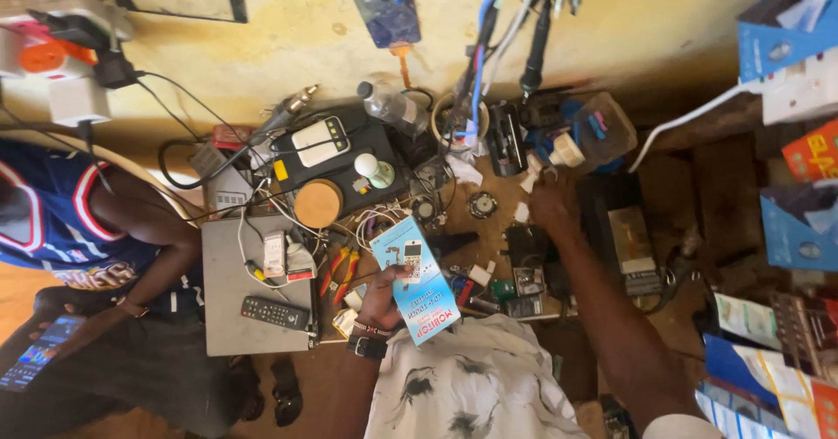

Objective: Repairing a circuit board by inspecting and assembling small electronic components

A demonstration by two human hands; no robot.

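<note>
L hand (381, 297) grips blue packet (415, 279); R hand (552, 202) amid crowded bench clutter.

Light is uneven: the yellow wall (288, 29) is brightly and softly lit, seemingly by daylight from the upper left, while the cluttered surface (698, 195) to the right of the right hand (552, 202) lies in deep shadow, its details hard to read. The wide lens bends the edges. The blue packet (415, 277) in the left hand (381, 298) looks sharp; the right hand is slightly blurred.
</note>
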